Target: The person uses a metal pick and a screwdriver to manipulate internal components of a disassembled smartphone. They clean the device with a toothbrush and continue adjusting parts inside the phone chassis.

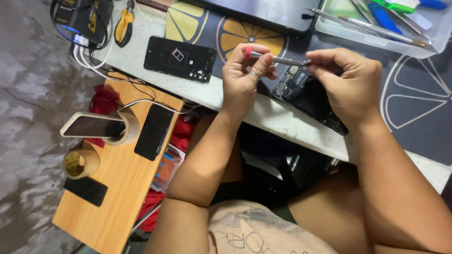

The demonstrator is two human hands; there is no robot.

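Note:
My left hand (246,70) grips a slim metal screwdriver (278,59) with a red cap, held level, its tip pointing right. My right hand (351,84) pinches at the tool's tip, right over the top end of an opened black phone (306,96) that lies with its back off on the white table edge (278,120). My right hand covers part of the phone's upper right side.
A black phone back cover (179,59) lies to the left on the table. A clear tray of tools (381,23) sits at top right, yellow-handled pliers (124,26) and a charger with cables at top left. A wooden side board (122,183) bears phones and tape rolls.

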